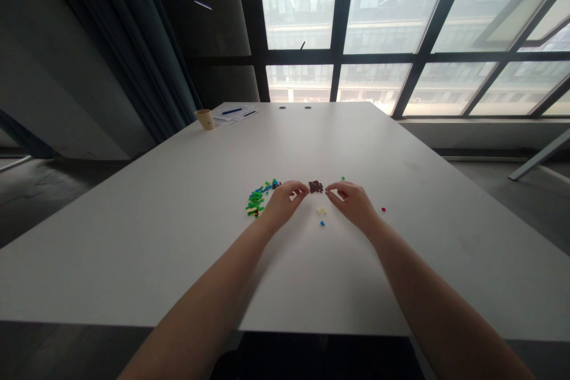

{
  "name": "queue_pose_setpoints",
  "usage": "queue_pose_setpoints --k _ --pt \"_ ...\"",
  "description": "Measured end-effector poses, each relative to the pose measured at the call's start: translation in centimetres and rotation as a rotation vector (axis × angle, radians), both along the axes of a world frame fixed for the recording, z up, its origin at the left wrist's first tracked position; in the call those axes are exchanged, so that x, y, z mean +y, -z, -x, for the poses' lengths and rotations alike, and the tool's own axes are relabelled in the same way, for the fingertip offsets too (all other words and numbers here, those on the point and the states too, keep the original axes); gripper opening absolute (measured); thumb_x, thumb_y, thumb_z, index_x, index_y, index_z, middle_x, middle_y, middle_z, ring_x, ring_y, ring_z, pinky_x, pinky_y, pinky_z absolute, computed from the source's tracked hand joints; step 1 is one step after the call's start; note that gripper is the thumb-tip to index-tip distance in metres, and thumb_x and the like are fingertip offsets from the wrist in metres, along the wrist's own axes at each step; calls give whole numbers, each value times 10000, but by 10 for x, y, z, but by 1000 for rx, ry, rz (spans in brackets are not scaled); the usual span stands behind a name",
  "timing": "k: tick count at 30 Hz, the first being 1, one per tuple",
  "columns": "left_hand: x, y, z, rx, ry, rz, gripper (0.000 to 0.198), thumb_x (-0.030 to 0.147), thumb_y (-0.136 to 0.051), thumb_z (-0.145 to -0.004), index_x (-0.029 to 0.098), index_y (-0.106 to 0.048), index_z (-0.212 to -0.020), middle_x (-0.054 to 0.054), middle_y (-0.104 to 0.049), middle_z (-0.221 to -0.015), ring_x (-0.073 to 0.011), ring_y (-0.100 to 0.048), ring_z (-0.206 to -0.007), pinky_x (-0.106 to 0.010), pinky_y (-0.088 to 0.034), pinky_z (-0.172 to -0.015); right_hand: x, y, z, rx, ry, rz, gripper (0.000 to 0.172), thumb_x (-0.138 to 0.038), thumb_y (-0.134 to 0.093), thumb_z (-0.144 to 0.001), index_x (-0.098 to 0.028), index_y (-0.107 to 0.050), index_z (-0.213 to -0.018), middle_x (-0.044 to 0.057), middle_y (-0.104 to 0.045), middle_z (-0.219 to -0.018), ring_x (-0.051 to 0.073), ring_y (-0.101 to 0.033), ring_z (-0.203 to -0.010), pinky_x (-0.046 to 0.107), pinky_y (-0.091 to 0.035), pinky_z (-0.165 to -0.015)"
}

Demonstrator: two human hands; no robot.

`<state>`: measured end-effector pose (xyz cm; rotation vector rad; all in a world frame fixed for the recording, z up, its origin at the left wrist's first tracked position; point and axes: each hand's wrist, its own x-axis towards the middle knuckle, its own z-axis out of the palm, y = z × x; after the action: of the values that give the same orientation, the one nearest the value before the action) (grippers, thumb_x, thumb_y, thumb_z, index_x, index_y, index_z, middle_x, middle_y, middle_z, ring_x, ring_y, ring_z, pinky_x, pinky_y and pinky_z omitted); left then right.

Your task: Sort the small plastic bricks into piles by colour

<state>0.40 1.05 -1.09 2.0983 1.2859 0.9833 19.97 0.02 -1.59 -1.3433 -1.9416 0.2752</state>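
While the hands (282, 205) (353, 206) hang apart, brown plastic bricks (316, 187) between, paper cup (205, 119) far off

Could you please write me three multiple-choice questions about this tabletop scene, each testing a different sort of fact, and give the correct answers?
1. Where does the dark brown cluster of small plastic bricks lie?
A. Between the left hand and the right hand
B. Under the right hand
C. On top of the green and blue pile

2. What colour is the lone small brick to the right of the right hand?
A. Yellow
B. Red
C. White

3. How does the paper cup at the far end of the table stand?
A. On its side
B. Crushed flat
C. Upright

Answers:
1. A, since the cluster sits in the gap between the fingertips of both hands.
2. B, since the brick shows bright red against the white surface.
3. C, since the cup stands on its base with its rim up.
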Motion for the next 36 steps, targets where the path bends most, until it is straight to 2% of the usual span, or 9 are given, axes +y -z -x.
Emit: queue_pose_setpoints --k 4,10,15,23,27,31,33,36 --pt "-6 1 -9 -262 66 105 170 308 -538 -760 167 -621 -806 -44 -644 -840 -136 -579 -783 -252 -453 -729 -7 -2 9 63 -141 -60 174 -296 -555 -766 -194 -669 -849 -23 -469 -598 93 -422 -556 206 -345 -575" --pt "-3 8 -14 -562 111 327 248 323 -674 -640 151 -581 -792 -19 -618 -725 -116 -571 -697 -246 -446 -670 -9 -2 12 109 -157 -91 170 -313 -570 -770 -198 -674 -841 -16 -480 -604 100 -425 -569 216 -362 -587" --pt "-3 8 -15 -631 123 389 291 348 -711 -595 144 -576 -754 -4 -603 -687 -97 -553 -661 -240 -440 -662 -9 -2 12 126 -166 -98 179 -326 -569 -773 -198 -679 -833 -11 -494 -602 101 -429 -567 220 -366 -582" --pt "-2 11 -16 -601 128 401 291 352 -704 -596 139 -576 -747 -11 -604 -692 -98 -551 -654 -238 -439 -652 -10 -2 14 118 -163 -99 183 -330 -552 -782 -205 -680 -823 -5 -511 -611 104 -439 -576 225 -367 -588" --pt "1 11 -14 -496 65 335 222 323 -646 -652 147 -568 -762 -12 -599 -695 -102 -545 -647 -239 -439 -641 -7 -1 11 87 -125 -118 165 -289 -542 -779 -204 -680 -806 -12 -486 -598 106 -442 -582 223 -364 -602" --pt "8 9 3 -155 -169 121 124 277 -549 -735 172 -576 -794 -33 -622 -814 -117 -551 -687 -253 -447 -663 5 7 -2 56 127 -104 180 -286 -531 -759 -197 -686 -785 -7 -468 -605 118 -450 -588 234 -367 -615" --pt "13 9 13 67 -271 27 104 240 -527 -748 180 -584 -811 -40 -621 -851 -130 -554 -727 -271 -441 -718 13 13 -9 2 242 -25 186 -296 -534 -743 -199 -690 -772 1 -494 -625 124 -463 -595 243 -368 -621" --pt "18 12 25 306 -370 -15 116 217 -514 -750 189 -598 -824 -52 -610 -880 -162 -558 -813 -286 -422 -757 21 24 -10 -132 321 150 180 -297 -538 -733 -216 -694 -772 22 -572 -718 135 -507 -655 255 -372 -650"
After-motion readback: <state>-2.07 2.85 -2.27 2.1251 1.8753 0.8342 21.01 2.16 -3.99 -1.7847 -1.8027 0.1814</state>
